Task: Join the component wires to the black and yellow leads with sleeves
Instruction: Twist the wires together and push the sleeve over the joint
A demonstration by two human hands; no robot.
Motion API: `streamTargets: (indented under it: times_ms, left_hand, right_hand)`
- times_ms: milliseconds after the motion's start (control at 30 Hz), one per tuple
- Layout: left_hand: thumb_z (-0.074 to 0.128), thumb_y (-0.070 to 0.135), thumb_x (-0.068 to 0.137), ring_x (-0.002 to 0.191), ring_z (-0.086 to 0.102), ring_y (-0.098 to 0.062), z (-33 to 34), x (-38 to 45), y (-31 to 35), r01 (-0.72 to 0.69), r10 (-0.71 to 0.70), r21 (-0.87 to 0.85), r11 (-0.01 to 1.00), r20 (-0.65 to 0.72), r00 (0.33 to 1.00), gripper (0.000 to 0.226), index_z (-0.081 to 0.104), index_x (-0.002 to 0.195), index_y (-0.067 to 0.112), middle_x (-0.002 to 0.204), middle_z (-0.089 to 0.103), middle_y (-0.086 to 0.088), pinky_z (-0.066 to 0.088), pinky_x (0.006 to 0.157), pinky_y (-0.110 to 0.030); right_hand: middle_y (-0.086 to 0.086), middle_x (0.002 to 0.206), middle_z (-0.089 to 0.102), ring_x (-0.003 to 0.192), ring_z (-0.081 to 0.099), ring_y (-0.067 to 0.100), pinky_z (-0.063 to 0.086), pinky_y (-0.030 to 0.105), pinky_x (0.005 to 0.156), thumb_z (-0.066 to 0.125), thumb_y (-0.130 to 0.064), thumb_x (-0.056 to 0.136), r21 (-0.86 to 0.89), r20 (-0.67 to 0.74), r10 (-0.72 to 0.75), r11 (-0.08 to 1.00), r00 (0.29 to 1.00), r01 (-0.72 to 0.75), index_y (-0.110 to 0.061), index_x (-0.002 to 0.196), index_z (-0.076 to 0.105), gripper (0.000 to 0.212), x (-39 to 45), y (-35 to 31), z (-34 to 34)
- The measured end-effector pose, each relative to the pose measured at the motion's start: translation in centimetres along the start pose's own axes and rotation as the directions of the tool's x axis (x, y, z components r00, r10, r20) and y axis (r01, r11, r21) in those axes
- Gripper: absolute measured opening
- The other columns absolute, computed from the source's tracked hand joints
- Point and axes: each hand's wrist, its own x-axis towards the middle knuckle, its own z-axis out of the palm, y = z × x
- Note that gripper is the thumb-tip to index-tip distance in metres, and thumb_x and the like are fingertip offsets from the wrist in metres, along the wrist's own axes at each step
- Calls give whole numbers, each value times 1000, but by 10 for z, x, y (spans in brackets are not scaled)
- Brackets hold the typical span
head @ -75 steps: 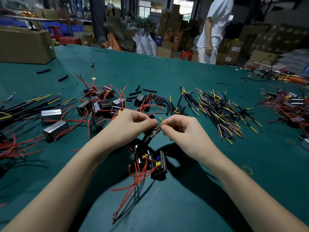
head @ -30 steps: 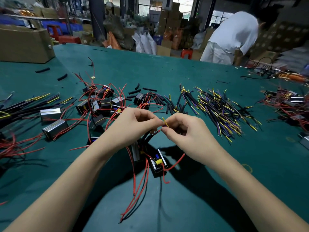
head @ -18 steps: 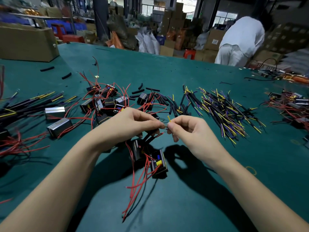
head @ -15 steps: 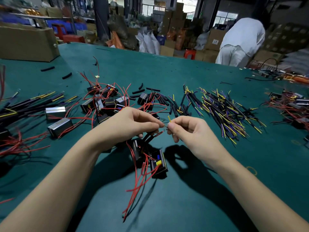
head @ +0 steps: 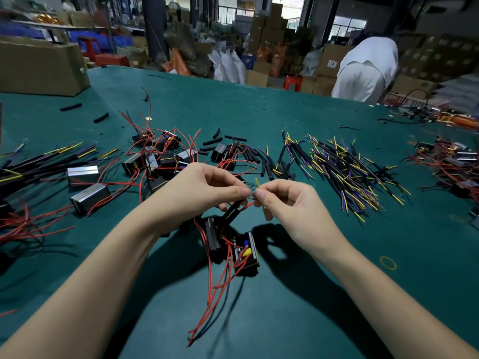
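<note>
Two bare hands meet above a wide green table (head: 298, 320), seen from a head-worn camera; beyond the table lies a dim warehouse stacked with cardboard boxes (head: 269, 29), and a person in white (head: 368, 68) bends over at the far right edge; a large brown carton (head: 41, 68) sits on the table at far left. Across the green surface lie a tangle of black components with red wires (head: 160, 154), silver blocks (head: 89, 198), loose black sleeves (head: 212, 142), and a spread pile of black and yellow leads (head: 344, 174) to the right. The left hand (head: 197, 190) has thumb and forefinger pressed together on a fine wire end; the right hand (head: 287, 200) pinches the same joint from the other side, fingertips almost touching, with a short yellow lead (head: 257, 183) poking up between them; black sleeved leads (head: 233, 212) and a red wire hang from the pinch down to a black component (head: 243, 252) on the table just below the hands. Compared with half a second earlier, both pinches are unchanged and the hands sit in nearly the same spot; the component below lies as before; the person in white is bent a little lower.
</note>
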Motion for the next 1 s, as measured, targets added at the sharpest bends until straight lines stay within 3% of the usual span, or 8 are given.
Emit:
streamTargets:
  times_ms: [200,333,400,467,567,700,800,1000]
  left_hand:
    - [64,12,89,36,42,4,5,1,0,31,-29,38,999,-58,998,15,71,79,2,42,54,12,30,40,-3]
    - [64,17,87,46,45,-1,4,3,-3,70,-67,63,996,-48,997,18,73,76,5,52,60,9,35,47,-6]
    - [63,19,86,45,43,-2,5,4,-5,96,-95,68,993,-21,995,20,72,72,7,53,60,8,34,45,-7]
    - [61,17,87,44,40,-3,5,6,-7,145,-145,27,989,18,989,21,69,70,7,55,56,6,32,43,-8]
    - [62,14,86,51,46,-6,6,7,-9,226,-210,-156,961,114,971,14,68,76,6,65,57,-3,37,46,-11]
    - [68,17,86,57,55,-5,9,7,-10,-53,53,31,998,-3,999,7,67,80,12,66,67,3,44,52,-18]
    - [68,16,86,61,60,-23,14,7,-12,-240,266,256,937,-75,961,3,70,83,16,68,69,-1,49,61,-31]
    - [72,16,81,68,58,-9,12,5,-11,-414,460,533,738,51,887,10,73,92,15,75,66,2,42,65,-12]
  right_hand:
    - [-5,67,63,60,50,7,43,23,60,65,-10,88,-82,-45,-73,994,996,69,-19,76,67,15,-3,4,5]
    - [-13,67,60,60,49,2,38,13,63,67,-5,83,-311,-72,-291,915,954,256,-14,76,67,12,-5,4,5]
    - [-9,72,60,65,52,5,42,22,66,66,-5,81,-477,-21,-435,796,900,373,-11,77,66,7,-5,4,3]
    - [-4,75,61,66,55,15,42,35,65,64,-6,80,-672,78,-582,570,810,474,-9,78,64,4,-5,4,2]
    - [0,75,63,64,57,21,40,37,61,62,-4,80,-792,154,-700,335,698,511,-7,75,64,6,-4,6,0]
    - [-7,74,58,66,52,16,42,35,67,64,-9,80,-654,4,-534,638,846,406,-12,77,61,5,-5,6,-2]
    - [-8,70,60,66,52,7,40,17,67,67,-5,80,-464,-94,-368,838,925,286,-12,74,64,9,-3,5,-2]
    - [-8,69,62,66,53,6,41,14,65,68,-3,80,-417,-94,-289,880,953,226,-10,74,66,9,-2,6,-3]
